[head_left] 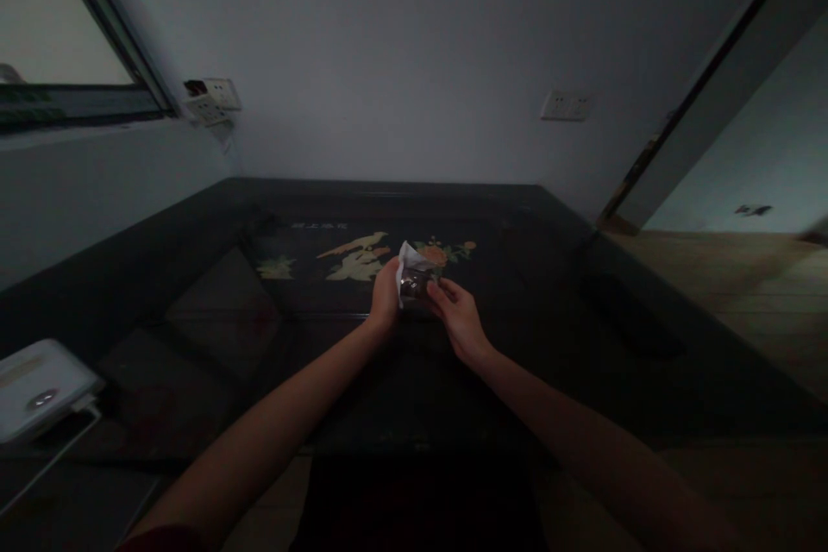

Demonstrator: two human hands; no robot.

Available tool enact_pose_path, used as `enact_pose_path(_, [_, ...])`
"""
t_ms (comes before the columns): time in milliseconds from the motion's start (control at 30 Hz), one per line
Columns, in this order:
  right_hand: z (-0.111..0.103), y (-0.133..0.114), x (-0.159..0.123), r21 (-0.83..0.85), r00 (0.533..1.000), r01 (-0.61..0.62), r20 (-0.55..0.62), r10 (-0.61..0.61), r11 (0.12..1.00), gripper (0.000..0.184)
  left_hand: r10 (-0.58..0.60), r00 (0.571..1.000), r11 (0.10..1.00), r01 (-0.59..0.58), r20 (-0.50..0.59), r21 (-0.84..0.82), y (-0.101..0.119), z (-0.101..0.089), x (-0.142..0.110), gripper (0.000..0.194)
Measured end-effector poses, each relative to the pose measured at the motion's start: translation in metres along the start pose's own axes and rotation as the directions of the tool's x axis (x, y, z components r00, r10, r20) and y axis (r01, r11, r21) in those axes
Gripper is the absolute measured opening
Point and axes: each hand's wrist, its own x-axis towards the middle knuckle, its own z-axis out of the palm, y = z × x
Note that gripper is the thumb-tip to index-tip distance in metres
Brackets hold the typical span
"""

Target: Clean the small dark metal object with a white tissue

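Both of my hands meet over the middle of a dark table [530, 276] painted with pale leaves and orange flowers. My left hand [385, 295] is closed on a white crumpled paper or tissue [409, 260] that sticks up above the fingers. My right hand [456, 310] is closed in a pinch on a small dark shiny object [414, 285], which sits between the two hands against the paper. The room is dim, so I cannot make out what the dark object is.
A white flat device [39, 388] with a cable lies at the left edge. Wall sockets [213, 99] with plugs sit by a window at the left, another socket [566, 106] on the back wall. A doorway and wooden floor [743, 276] lie to the right.
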Motion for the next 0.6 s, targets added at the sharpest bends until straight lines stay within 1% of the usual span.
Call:
enact_pose_path(33, [0.0,0.0,0.0,0.0,1.0,0.012,0.011,-0.012,1.0,0.035,-0.081,0.997,0.994,0.079,-0.016,-0.074,0.0,0.001,0.001,0.019])
enact_pose_path(100, [0.0,0.001,0.0,-0.006,0.999,0.031,0.026,-0.031,1.0,0.037,-0.212,0.977,0.964,0.208,-0.009,-0.169,0.0,0.002,0.001,0.02])
enact_pose_path(133, [0.0,0.002,0.0,-0.009,0.999,0.036,0.028,-0.036,0.999,0.037,-0.248,0.969,0.952,0.244,0.0,-0.183,0.0,0.002,0.002,0.021])
enact_pose_path(167, [0.0,0.002,0.0,-0.01,0.999,0.038,0.029,-0.038,0.999,0.037,-0.254,0.967,0.952,0.249,-0.005,-0.179,-0.001,0.002,0.002,0.022])
enact_pose_path(200, [0.0,0.001,0.0,-0.011,0.999,0.039,0.033,-0.038,0.999,0.037,-0.225,0.974,0.963,0.22,-0.02,-0.156,-0.001,0.001,0.002,0.023])
enact_pose_path(233, [0.001,0.001,0.0,-0.01,0.998,0.039,0.041,-0.038,0.999,0.037,-0.165,0.986,0.981,0.16,-0.033,-0.113,-0.002,0.001,0.002,0.023])
enact_pose_path(300, [0.001,0.0,0.0,-0.006,0.997,0.041,0.06,-0.04,0.999,0.036,0.026,0.999,0.999,-0.026,-0.022,0.021,-0.003,-0.001,0.001,0.024])
enact_pose_path(333, [0.001,-0.001,-0.001,-0.008,0.997,0.041,0.066,-0.041,0.999,0.036,0.132,0.991,0.986,-0.133,0.014,0.1,-0.003,-0.002,-0.001,0.024])
enact_pose_path(400, [0.001,-0.001,-0.001,-0.017,0.998,0.042,0.057,-0.041,0.999,0.036,0.302,0.945,0.914,-0.324,0.127,0.242,-0.001,-0.004,-0.006,0.028])
enact_pose_path(467, [0.0,0.0,0.0,-0.021,0.998,0.039,0.041,-0.038,0.999,0.037,0.422,0.872,0.796,-0.487,0.247,0.359,0.002,-0.004,-0.011,0.031])
enact_pose_path(533, [-0.001,0.002,0.0,-0.018,0.999,0.038,0.036,-0.037,0.999,0.037,0.501,0.77,0.63,-0.638,0.395,0.444,0.007,-0.004,-0.015,0.033])
enact_pose_path(600, [-0.001,0.004,0.001,-0.025,0.999,0.037,0.034,-0.036,0.999,0.036,0.517,0.665,0.456,-0.747,0.538,0.484,0.012,-0.004,-0.016,0.032])
